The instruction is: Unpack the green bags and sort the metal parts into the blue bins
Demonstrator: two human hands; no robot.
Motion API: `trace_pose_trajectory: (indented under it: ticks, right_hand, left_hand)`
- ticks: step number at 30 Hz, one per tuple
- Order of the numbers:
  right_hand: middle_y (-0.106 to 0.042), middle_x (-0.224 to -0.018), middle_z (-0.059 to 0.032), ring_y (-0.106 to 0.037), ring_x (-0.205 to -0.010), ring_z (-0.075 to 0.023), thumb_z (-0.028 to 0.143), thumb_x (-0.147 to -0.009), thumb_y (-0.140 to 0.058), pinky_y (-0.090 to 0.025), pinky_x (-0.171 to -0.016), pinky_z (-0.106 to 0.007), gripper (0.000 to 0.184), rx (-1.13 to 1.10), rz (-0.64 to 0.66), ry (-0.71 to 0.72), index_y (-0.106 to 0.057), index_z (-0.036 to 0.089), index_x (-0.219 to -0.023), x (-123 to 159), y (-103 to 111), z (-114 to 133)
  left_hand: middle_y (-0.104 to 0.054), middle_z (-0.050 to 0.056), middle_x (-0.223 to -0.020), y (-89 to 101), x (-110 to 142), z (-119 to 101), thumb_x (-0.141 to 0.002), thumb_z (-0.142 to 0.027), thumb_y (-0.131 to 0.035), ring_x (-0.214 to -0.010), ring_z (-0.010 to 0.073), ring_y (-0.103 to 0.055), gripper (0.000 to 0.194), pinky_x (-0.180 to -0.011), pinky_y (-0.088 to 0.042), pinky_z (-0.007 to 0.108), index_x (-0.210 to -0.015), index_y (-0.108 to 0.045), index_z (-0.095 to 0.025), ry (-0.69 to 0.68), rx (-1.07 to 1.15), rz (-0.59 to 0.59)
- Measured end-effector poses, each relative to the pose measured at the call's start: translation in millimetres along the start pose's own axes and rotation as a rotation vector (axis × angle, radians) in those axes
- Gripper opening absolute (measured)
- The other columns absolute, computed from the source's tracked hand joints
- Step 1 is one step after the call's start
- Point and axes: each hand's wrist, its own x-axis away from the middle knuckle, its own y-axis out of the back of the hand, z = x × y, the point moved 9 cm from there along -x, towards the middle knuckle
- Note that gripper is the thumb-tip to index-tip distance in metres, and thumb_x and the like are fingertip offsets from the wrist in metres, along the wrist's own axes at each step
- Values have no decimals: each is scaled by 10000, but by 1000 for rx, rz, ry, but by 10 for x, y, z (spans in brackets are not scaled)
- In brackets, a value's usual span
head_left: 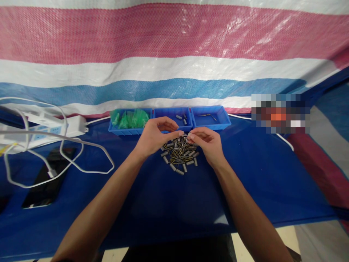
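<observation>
Over a heap of small metal parts (182, 157), thin brass-coloured pins mixed with short grey cylinders, both hands meet at the heap's far side. My left hand (156, 137) has its thumb and fingers curled into a pinch; whatever lies between the tips is too small to make out. Close beside it on the right, my right hand (208, 143) pinches with thumb and forefinger, and its contents are likewise unclear. Behind the hands, the middle blue tray (170, 112) contains a few grey cylinders (184, 119). In the right blue tray (225, 118) lie a few thin pins (205, 115).
Green plastic bags (133, 119) fill the left blue tray (114, 130). At far left are a white power strip (73, 125), looping white cables (92, 171) and a black phone (49, 182). A striped sheet (174, 32) hangs behind the blue tabletop (174, 211).
</observation>
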Motion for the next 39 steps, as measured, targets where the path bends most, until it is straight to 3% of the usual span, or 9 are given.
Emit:
trace_pose_trajectory:
  ticks: [14,19,25,29,34,39]
  right_hand:
    - [-793,-790,-10,-738,-672,-166,409,-746,-907,-623,-704,-326,249,-57,55,-51,-820,240,-905,12,-50,-74]
    - [-787,-769,-15,-714,-637,-164,429,-725,-913,-614,-644,-320,267,-6,15,-37,-821,236,-886,-5,6,-32]
    - [-769,-765,-10,-648,-571,-142,420,-765,-882,-540,-534,-289,238,106,-172,122,-803,238,-896,-32,258,137]
    - [-791,-933,-43,-686,-644,-166,447,-837,-816,-560,-559,-312,252,208,-327,243,-778,246,-984,8,408,255]
    - [-765,-1202,-72,-722,-779,-185,421,-857,-792,-585,-637,-327,319,266,-273,229,-742,265,-1131,15,346,236]
    - [-774,-1092,-58,-687,-707,-174,407,-863,-776,-568,-625,-333,273,298,-216,208,-742,260,-1090,16,268,186]
  left_hand:
    - [-762,61,-845,-151,42,-29,-843,-409,-770,-766,177,-729,275,-763,-626,306,-885,-731,-140,23,4,106]
    - [-778,61,-854,-123,42,-21,-932,-343,-639,-731,175,-719,226,-741,-595,290,-925,-764,-154,-40,-233,126]
    - [-783,62,-852,-244,109,86,-856,-182,-683,-752,195,-715,157,-729,-542,277,-947,-811,-188,-108,-646,321]
    - [-779,67,-897,-294,129,109,-807,-118,-703,-798,205,-710,209,-734,-527,277,-975,-799,-198,-123,-767,332]
    - [-759,56,-878,-336,133,132,-792,-67,-662,-794,199,-691,217,-727,-500,274,-934,-766,-195,-112,-788,331]
    - [-744,47,-846,-328,130,135,-773,-56,-645,-758,190,-673,236,-688,-484,265,-938,-751,-186,-100,-753,312]
